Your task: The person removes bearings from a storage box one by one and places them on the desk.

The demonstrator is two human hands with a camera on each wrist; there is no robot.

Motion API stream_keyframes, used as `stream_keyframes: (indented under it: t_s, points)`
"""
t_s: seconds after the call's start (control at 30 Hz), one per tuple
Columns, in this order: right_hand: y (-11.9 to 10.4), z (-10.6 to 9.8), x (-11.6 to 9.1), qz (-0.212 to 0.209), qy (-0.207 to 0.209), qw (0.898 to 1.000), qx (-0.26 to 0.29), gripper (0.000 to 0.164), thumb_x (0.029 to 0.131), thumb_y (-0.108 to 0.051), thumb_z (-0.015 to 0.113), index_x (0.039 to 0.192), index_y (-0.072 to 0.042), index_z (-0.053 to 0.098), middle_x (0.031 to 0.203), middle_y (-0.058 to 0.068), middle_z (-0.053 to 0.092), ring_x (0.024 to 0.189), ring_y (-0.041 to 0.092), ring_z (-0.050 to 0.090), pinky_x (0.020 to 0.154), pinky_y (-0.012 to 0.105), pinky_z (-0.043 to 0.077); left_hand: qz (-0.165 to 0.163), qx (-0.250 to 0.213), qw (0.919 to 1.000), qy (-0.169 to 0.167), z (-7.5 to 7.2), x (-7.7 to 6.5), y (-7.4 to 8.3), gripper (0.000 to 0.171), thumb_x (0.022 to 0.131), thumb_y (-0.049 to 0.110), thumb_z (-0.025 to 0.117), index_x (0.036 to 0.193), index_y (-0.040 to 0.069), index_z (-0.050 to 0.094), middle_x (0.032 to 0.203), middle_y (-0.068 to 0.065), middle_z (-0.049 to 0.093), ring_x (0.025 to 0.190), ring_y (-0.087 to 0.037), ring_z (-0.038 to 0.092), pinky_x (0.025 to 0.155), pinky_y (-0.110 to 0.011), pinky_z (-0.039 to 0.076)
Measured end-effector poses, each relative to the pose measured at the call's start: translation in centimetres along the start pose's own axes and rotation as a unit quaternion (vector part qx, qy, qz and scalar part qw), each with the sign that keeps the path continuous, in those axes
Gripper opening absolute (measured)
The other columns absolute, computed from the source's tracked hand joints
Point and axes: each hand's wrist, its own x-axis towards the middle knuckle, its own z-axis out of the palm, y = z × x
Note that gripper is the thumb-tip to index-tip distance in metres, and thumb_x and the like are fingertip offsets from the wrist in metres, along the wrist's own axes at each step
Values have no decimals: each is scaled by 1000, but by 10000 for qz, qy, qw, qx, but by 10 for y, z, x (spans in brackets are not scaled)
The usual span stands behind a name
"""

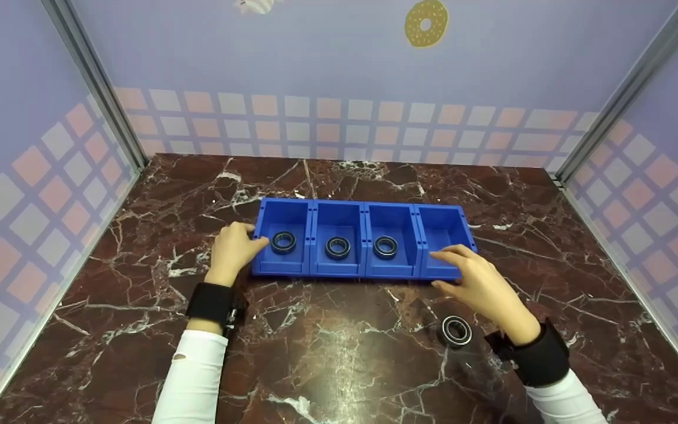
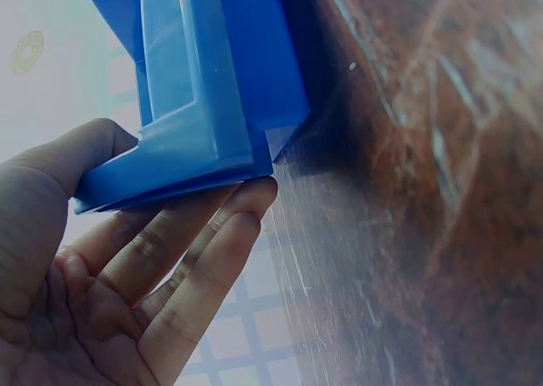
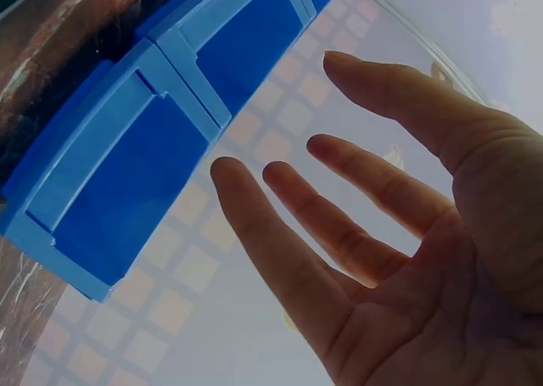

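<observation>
A row of blue plastic bins (image 1: 366, 259) stands on the table, joined side by side. My left hand (image 1: 232, 250) grips the left end wall, thumb over the rim and fingers along the outside; the left wrist view shows this bin wall (image 2: 204, 153) between them. Each of the three left compartments holds a ball bearing: the left one (image 1: 275, 242), the middle one (image 1: 329, 248) and the right one (image 1: 377, 247). Over the front of the rightmost compartment, my right hand (image 1: 483, 288) hovers with fingers spread, holding nothing. Another ball bearing (image 1: 446, 331) lies on the table below that hand.
The brown marbled table (image 1: 315, 365) extends around the bins. Pale purple panels with a checked pattern (image 1: 327, 121) enclose it at the back and both sides, with metal posts (image 1: 100, 88) at the rear corners.
</observation>
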Motion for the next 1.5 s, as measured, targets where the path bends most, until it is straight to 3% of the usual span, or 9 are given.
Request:
stream_keyframes:
  t_s: [0.17, 0.4, 0.53, 0.73, 0.9, 1.5]
  points:
    - [-1, -3, 6, 115, -158, 9998, 78, 52, 75, -17, 78, 123, -8, 61, 114, 9, 56, 75, 15, 58, 65, 34, 47, -45, -21, 10000, -14, 1, 0, 0, 47, 77, 26, 67, 114, -3, 65, 109, -24, 62, 93, -43, 60, 77, -52, 47]
    - [-1, -4, 16, 86, -126, 9998, 142, 49, 76, -17, 77, 122, -9, 61, 115, 8, 56, 89, 20, 59, 69, 35, 49, -60, 33, 10000, -2, 1, 1, 0, 47, 77, 27, 67, 113, -3, 65, 107, -24, 63, 93, -43, 60, 77, -52, 47]
    - [-3, -5, 23, 104, -156, 9995, 243, 49, 77, -18, 76, 122, -10, 61, 116, 8, 55, 84, 18, 59, 66, 33, 48, -63, -11, 10000, 21, 1, 1, 0, 46, 77, 27, 67, 112, -3, 66, 107, -25, 63, 93, -43, 60, 77, -52, 47]
    - [-3, -5, 34, 56, -194, 9994, 273, 49, 77, -19, 76, 122, -8, 61, 117, 10, 56, 85, 21, 60, 71, 36, 47, -54, -8, 10000, -4, 1, 0, 0, 47, 78, 26, 67, 114, -3, 64, 108, -24, 63, 93, -43, 60, 76, -52, 47]
    - [-1, -4, 43, -36, -177, 9995, 277, 50, 76, -19, 77, 121, -6, 61, 116, 11, 56, 95, 25, 59, 79, 39, 47, -69, -5, 10000, 4, 0, 0, 1, 47, 78, 26, 68, 114, -3, 64, 109, -24, 63, 94, -43, 60, 77, -52, 47]
    - [1, 3, 79, 50, -535, 9984, 185, 51, 78, -17, 75, 124, -4, 59, 119, 15, 55, 105, 32, 54, 87, 45, 44, -56, -20, 10000, 8, -1, 0, 2, 47, 77, 26, 67, 113, -4, 65, 107, -25, 63, 92, -44, 61, 77, -52, 47]
